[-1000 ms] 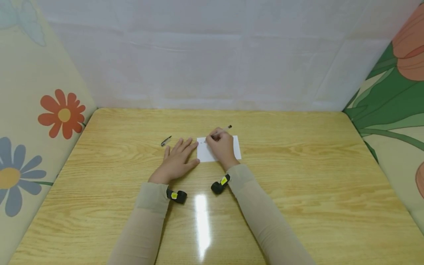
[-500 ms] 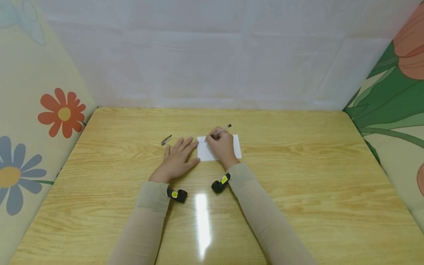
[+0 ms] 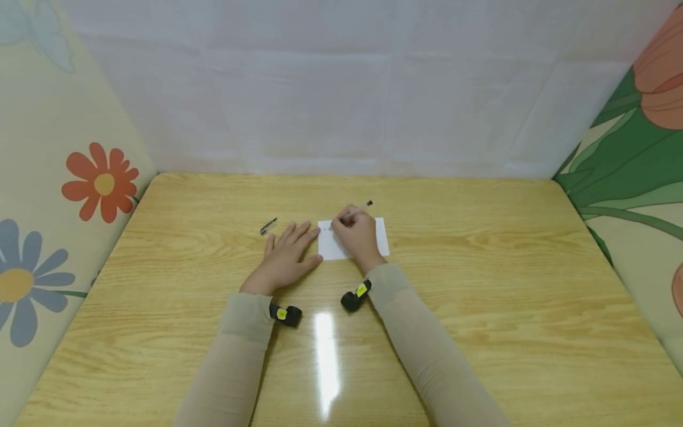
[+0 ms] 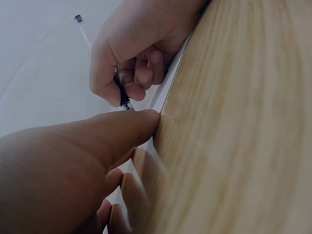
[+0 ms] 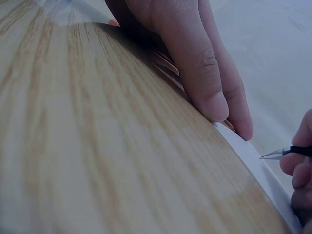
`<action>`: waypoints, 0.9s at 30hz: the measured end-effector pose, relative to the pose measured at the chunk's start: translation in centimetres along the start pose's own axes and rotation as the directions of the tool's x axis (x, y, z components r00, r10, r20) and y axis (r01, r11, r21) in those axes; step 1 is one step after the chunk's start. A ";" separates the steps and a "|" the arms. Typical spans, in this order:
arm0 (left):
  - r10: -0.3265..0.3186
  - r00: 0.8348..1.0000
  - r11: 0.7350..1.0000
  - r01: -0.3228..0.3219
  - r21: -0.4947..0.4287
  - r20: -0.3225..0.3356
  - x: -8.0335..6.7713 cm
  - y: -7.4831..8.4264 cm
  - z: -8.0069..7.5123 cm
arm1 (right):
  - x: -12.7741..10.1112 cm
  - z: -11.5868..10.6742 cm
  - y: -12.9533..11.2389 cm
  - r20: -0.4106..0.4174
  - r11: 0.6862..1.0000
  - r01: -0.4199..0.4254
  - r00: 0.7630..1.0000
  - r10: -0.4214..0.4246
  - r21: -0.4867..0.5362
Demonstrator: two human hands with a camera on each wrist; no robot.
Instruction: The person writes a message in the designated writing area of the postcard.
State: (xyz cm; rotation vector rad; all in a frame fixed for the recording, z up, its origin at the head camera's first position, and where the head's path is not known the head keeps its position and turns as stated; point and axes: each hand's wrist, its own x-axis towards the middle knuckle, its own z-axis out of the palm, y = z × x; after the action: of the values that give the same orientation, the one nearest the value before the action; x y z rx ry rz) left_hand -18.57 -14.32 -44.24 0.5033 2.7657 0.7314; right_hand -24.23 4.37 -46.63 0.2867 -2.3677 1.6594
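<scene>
A small white sheet of paper [image 3: 333, 249] lies on the wooden table, with a few tiny dark marks near its upper left corner. My right hand [image 3: 358, 238] rests over the sheet and pinches a pen [image 3: 363, 207] with a clear barrel and dark end. In the right wrist view the metal tip of the pen [image 5: 273, 154] points down at the paper [image 5: 248, 151]. My left hand [image 3: 285, 258] lies flat with its fingers spread, thumb and index fingertip on the left edge of the sheet. The left wrist view shows its thumb [image 4: 141, 124] pressing there.
A pen cap [image 3: 268, 226] with a dark clip lies on the table [image 3: 480, 267], left of the sheet and beyond my left hand. A white cloth [image 3: 320, 107] hangs behind the table's far edge. Flower-patterned panels [image 3: 37, 178] stand at both sides.
The right hand stays nearly in place with the pen, and the small marks on the paper look slightly darker. The left hand and the pen cap have not visibly moved.
</scene>
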 end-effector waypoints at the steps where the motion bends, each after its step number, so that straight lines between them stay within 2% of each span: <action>1: -0.002 1.000 1.000 0.002 0.002 0.002 0.0 0.0 0.0 | 0.0 0.0 0.0 0.000 1.000 0.001 1.000 -0.001 -0.001; 11: 0.000 1.000 1.000 0.000 -0.006 -0.008 0.0 0.1 0.0 | 0.0 0.0 0.2 0.000 1.000 0.000 1.000 0.000 0.003; 27: -0.018 1.000 1.000 0.018 0.008 0.014 0.1 0.1 0.0 | 0.0 0.0 0.3 -0.024 1.000 -0.016 1.000 0.016 -0.015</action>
State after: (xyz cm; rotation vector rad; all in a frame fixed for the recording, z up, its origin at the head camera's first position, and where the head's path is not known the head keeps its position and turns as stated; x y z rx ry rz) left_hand -18.61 -14.24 -44.23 0.4828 2.7577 0.7106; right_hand -24.37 4.44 -46.91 0.2449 -2.3704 1.6420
